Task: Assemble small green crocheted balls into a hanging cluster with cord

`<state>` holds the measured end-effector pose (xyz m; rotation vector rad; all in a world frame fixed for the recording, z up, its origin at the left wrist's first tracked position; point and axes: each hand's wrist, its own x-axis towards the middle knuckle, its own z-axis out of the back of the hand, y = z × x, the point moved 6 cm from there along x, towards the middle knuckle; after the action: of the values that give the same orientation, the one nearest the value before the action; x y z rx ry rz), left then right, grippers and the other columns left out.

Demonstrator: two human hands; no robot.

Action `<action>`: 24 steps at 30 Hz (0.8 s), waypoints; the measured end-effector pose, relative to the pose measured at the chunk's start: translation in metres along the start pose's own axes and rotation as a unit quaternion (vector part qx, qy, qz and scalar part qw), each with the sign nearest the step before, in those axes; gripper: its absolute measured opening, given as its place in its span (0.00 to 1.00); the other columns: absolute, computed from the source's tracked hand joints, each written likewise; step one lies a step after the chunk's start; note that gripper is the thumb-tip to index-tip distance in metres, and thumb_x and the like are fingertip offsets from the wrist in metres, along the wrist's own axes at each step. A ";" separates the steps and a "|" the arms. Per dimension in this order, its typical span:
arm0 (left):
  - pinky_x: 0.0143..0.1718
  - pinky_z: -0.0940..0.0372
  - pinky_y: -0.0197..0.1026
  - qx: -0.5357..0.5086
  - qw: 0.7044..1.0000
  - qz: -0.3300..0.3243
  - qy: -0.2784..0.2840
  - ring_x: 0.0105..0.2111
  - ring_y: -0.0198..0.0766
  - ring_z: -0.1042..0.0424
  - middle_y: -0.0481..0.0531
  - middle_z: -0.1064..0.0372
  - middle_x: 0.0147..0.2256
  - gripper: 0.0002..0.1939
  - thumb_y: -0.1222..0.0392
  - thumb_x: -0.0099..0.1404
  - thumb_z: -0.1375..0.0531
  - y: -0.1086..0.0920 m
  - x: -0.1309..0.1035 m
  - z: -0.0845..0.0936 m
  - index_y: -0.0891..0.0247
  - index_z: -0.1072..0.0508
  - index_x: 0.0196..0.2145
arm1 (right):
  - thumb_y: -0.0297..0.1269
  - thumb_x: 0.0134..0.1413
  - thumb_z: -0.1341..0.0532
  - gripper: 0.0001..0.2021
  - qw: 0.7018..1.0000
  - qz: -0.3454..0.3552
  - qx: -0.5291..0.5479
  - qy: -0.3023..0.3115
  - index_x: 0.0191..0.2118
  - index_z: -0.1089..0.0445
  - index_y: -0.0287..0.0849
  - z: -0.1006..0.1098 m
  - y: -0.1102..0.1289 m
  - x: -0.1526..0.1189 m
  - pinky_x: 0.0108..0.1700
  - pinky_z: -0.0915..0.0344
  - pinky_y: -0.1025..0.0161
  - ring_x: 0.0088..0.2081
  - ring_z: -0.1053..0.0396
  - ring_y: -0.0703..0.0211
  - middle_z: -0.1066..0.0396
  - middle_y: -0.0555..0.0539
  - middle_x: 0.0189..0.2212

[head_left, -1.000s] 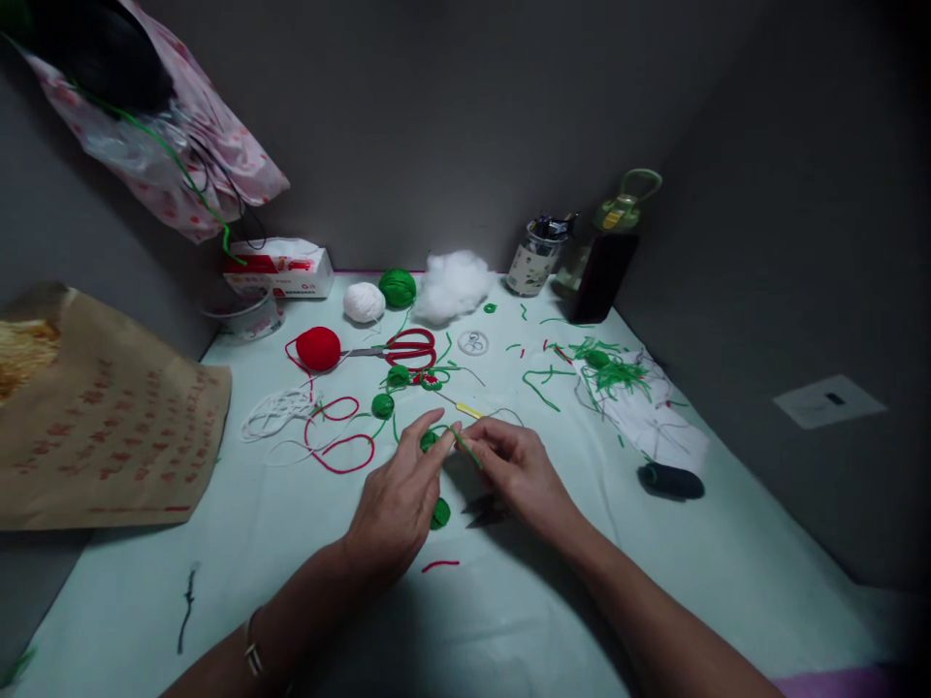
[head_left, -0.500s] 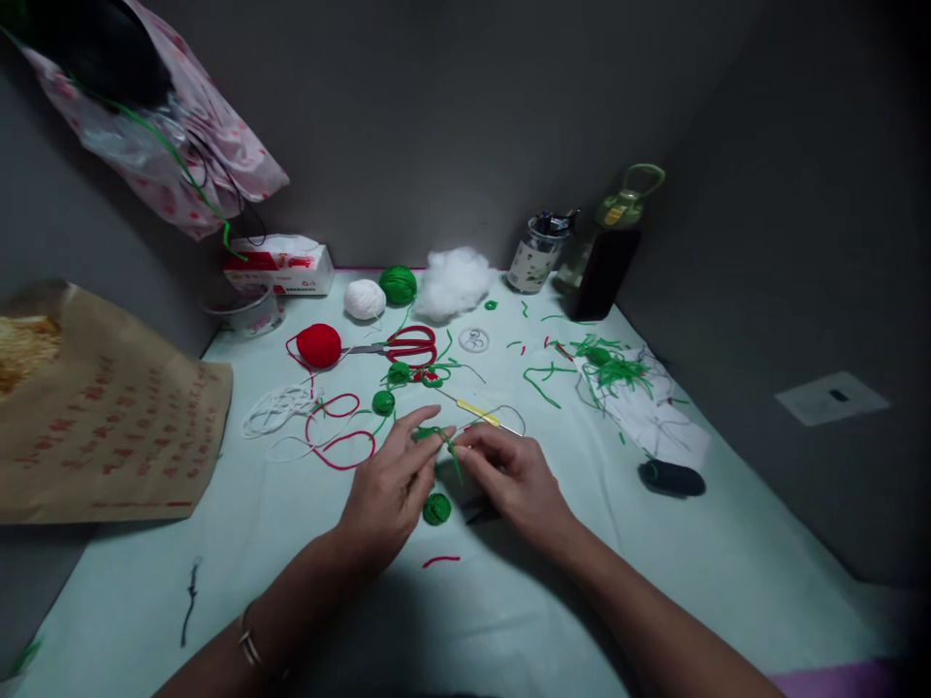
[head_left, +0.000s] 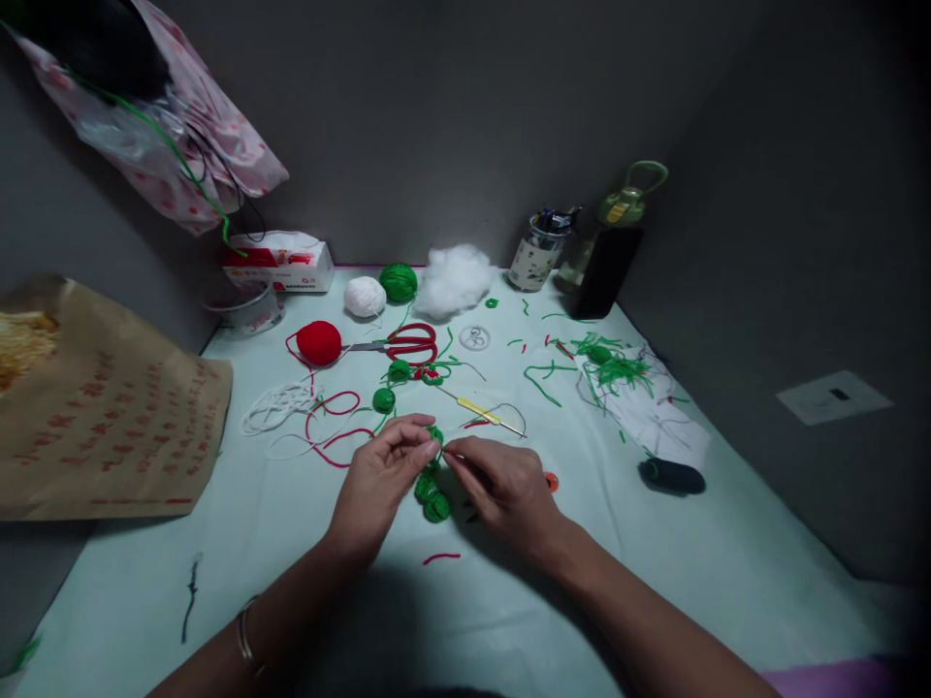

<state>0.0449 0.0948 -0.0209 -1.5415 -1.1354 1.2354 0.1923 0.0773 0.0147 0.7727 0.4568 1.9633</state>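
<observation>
Item: small green crochet piece (head_left: 434, 435), pinched in our left hand (head_left: 378, 480) fingertips, just nearer us than the red scissors (head_left: 408, 344). Our right hand (head_left: 505, 485) meets it from the other side, fingers closed on something thin; what exactly, we cannot tell. Two green balls (head_left: 432, 498) lie directly below the grip, between both hands.

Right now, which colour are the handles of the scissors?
Red; the scissors show best in the head view, beside the red yarn ball.
</observation>
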 end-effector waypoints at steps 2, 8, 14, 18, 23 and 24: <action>0.34 0.36 0.37 -0.004 1.000 0.005 -0.004 0.37 0.36 0.30 0.58 0.30 0.50 0.12 0.55 0.57 0.30 0.000 0.001 0.001 0.66 0.25 0.28 | 0.34 0.68 0.48 0.15 1.000 -0.003 -0.003 0.000 0.34 0.26 0.42 0.000 0.000 0.000 0.31 0.39 0.63 0.27 0.33 0.62 0.26 0.46 0.26; 0.28 0.42 0.35 -0.008 0.999 0.027 0.019 0.26 0.27 0.38 0.55 0.30 0.49 0.11 0.56 0.58 0.31 0.000 0.000 0.001 0.66 0.26 0.27 | 0.33 0.67 0.47 0.13 1.000 0.002 -0.009 -0.018 0.34 0.26 0.42 0.004 -0.001 0.000 0.31 0.38 0.63 0.26 0.31 0.60 0.26 0.46 0.25; 0.26 0.44 0.33 -0.099 0.993 0.047 0.041 0.23 0.26 0.40 0.46 0.33 0.31 0.10 0.59 0.60 0.34 0.001 0.000 -0.003 0.64 0.32 0.28 | 0.33 0.66 0.44 0.10 0.996 -0.066 0.053 -0.039 0.35 0.26 0.42 0.008 -0.012 0.003 0.32 0.37 0.66 0.27 0.30 0.62 0.24 0.46 0.28; 0.26 0.42 0.32 -0.144 0.986 0.064 0.053 0.24 0.28 0.38 0.45 0.34 0.27 0.10 0.61 0.63 0.37 0.004 0.001 -0.005 0.62 0.35 0.29 | 0.34 0.65 0.43 0.10 0.991 -0.080 0.101 -0.038 0.37 0.25 0.42 0.010 -0.010 0.005 0.31 0.37 0.67 0.25 0.31 0.63 0.25 0.49 0.25; 0.23 0.45 0.31 -0.185 0.977 0.064 0.077 0.22 0.27 0.41 0.43 0.36 0.28 0.09 0.58 0.68 0.41 -0.002 -0.002 -0.009 0.61 0.38 0.32 | 0.39 0.64 0.42 0.11 0.986 -0.118 0.109 -0.038 0.37 0.24 0.41 0.009 -0.015 0.002 0.27 0.41 0.67 0.21 0.37 0.64 0.30 0.51 0.21; 0.22 0.46 0.31 -0.178 0.979 0.062 0.078 0.21 0.27 0.43 0.42 0.38 0.27 0.10 0.57 0.69 0.41 -0.003 -0.003 -0.009 0.60 0.38 0.32 | 0.39 0.64 0.42 0.11 0.985 -0.126 0.113 -0.037 0.37 0.24 0.41 0.009 -0.017 0.002 0.27 0.41 0.66 0.22 0.37 0.64 0.29 0.50 0.22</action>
<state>0.0531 0.0923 -0.0161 -1.9664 -1.2178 1.0048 0.2083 0.0868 0.0115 0.8815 0.7072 1.6603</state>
